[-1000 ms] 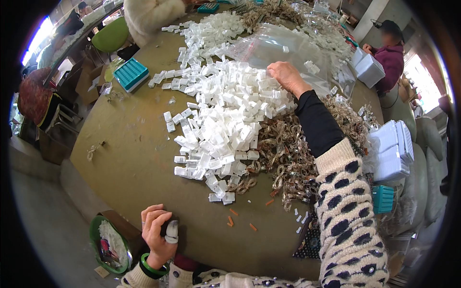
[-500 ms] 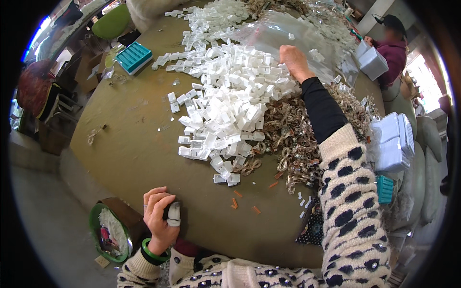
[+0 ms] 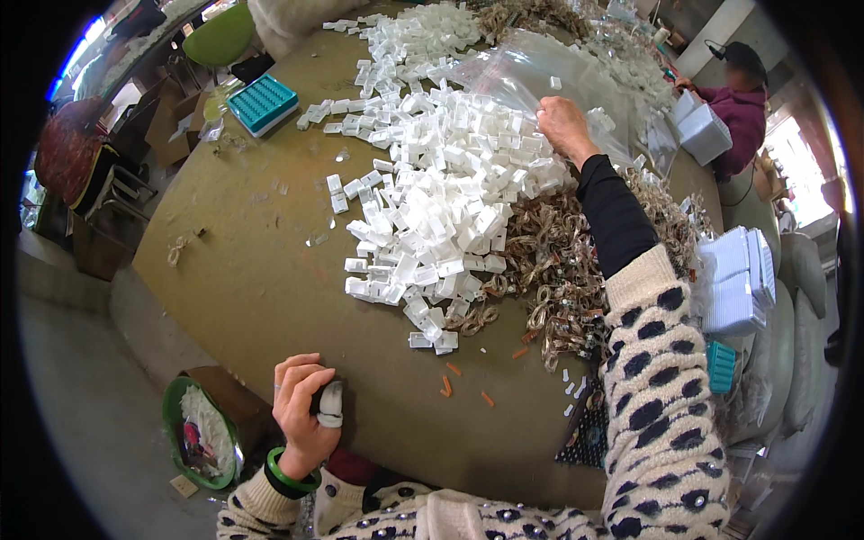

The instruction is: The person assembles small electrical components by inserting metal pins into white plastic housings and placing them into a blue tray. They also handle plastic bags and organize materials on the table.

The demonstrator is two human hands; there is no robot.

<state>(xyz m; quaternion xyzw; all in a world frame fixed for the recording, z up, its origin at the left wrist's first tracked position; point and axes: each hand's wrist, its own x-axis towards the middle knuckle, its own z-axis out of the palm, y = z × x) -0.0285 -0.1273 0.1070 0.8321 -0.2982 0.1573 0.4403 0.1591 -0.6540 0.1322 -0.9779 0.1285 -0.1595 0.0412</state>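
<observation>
I have the right hand at the far right edge of the white pile, fingers bunched narrow; I cannot tell whether that grip holds a piece. The clear bag lies just beyond the pile, and I judge its slick film could slip and carry loose pieces along if the knuckles push into it. My bigger worry is the dark sleeve above the brown coiled wires to the right of the pile: a low pull back could snag a loop and drag wires in among the white pieces. The left hand is over the worktop, nearer me than the pile and left of it, loosely curled, contents unclear; the white wrap on 1 digit could dull its feel.
</observation>
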